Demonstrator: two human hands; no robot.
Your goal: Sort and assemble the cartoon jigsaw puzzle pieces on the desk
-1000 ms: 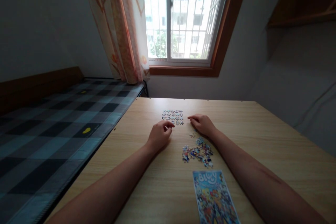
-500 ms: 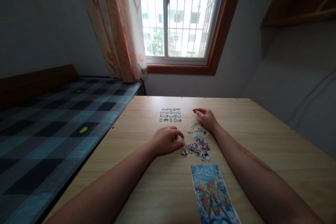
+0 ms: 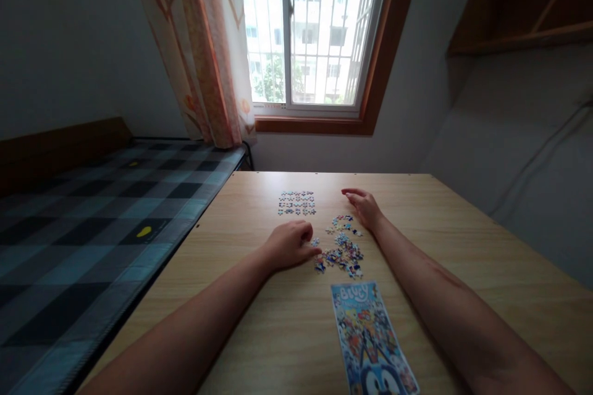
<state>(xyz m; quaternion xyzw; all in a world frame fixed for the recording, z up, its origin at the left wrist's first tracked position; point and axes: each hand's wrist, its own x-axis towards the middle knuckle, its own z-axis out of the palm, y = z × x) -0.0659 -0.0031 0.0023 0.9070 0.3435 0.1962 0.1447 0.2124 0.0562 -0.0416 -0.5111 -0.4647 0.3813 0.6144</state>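
My left hand [image 3: 291,245] rests at the left edge of a loose heap of jigsaw puzzle pieces [image 3: 343,253], its fingers curled and the thumb apart, pointing at the pieces. Beyond it, several puzzle pieces [image 3: 296,203] lie in neat rows. To the right of these rows is my right hand [image 3: 364,205], fingertips and thumb close together; anything between them is too small to make out. More scattered pieces [image 3: 343,220] lie just left of its wrist. Nearer to me, between my forearms, lies a picture sheet [image 3: 370,336] headed "Bluey".
The wooden table [image 3: 250,333] reaches toward the wall under a barred window [image 3: 319,31]. On the left stands a bed with a checked cover [image 3: 152,197], beside a floral curtain [image 3: 208,62]. A wooden shelf [image 3: 519,43] hangs at upper right.
My left index finger has curled in, away from the thumb tip. My right hand stays nearly in place. The view has shifted slightly, showing more of the picture sheet.
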